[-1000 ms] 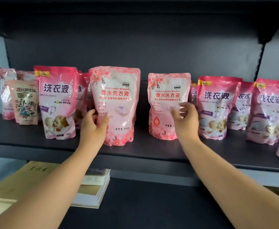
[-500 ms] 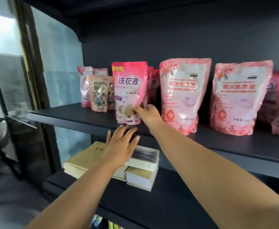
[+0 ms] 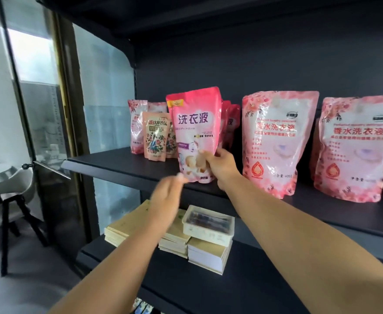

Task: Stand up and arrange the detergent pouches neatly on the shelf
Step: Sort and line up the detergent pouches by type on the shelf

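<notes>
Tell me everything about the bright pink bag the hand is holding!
The bright pink pouch is glossy plastic with a yellow tag at its top corner, big purple characters on a white cloud shape and a picture low down. It stands upright, leaning slightly, near the front edge of the dark shelf. The right hand pinches its lower right side. The blurred left hand reaches toward its bottom; contact is unclear.

Left hand (image 3: 166, 193) is motion-blurred; rightmost floral pouch (image 3: 359, 148) is cut off.
</notes>
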Demonstrator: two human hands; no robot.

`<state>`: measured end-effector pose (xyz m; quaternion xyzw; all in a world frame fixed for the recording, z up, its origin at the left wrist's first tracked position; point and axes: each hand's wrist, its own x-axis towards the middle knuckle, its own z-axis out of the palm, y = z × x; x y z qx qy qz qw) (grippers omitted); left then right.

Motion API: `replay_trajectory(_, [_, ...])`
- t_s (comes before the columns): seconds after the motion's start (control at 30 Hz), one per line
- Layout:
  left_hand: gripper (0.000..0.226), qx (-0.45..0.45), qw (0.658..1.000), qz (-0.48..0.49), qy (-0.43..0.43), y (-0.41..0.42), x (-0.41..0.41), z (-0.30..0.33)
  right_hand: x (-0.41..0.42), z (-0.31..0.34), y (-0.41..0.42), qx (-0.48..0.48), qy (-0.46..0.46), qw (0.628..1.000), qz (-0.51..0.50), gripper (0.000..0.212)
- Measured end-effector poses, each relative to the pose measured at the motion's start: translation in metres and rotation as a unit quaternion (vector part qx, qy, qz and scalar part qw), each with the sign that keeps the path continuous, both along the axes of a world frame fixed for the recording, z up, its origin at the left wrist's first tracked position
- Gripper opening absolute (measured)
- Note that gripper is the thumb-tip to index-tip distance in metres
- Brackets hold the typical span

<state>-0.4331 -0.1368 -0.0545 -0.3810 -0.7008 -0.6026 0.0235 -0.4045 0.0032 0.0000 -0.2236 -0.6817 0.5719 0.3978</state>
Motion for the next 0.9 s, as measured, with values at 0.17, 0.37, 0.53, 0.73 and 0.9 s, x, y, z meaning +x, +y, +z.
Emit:
replay_trajectory(0.17, [0.041, 0.091, 0.993, 0.051, -0.048, -0.002, -0.013, 0.037, 0.029, 0.016, -0.008, -0.007, 0.059, 0.995, 0.078, 0.006])
replay_trajectory(0.37, [0.06, 0.135, 0.988, -0.059, -0.045, 0.018, 0.019, 0.064, 0.074, 0.031, -0.029, -0.063, 0.114, 0.978, 0.164, 0.016])
replay_trajectory(0.53, [0.052, 0.225, 0.97, -0.092, -0.004, 0.04, 0.077, 0.071, 0.144, 0.036, -0.018, -0.028, 0.143, 0.977, 0.157, 0.017])
replay_trajectory(0.73, [0.044, 0.214, 0.954, -0.211, -0.013, 0.098, 0.157, 0.075, 0.231, 0.031, 0.022, -0.014, 0.189, 0.98, 0.06, 0.019])
replay_trajectory(0.9, [0.04, 0.178, 0.934, -0.308, -0.04, 0.155, 0.226, 0.066, 0.304, 0.024, 0.067, -0.044, 0.207, 0.977, -0.009, 0.023])
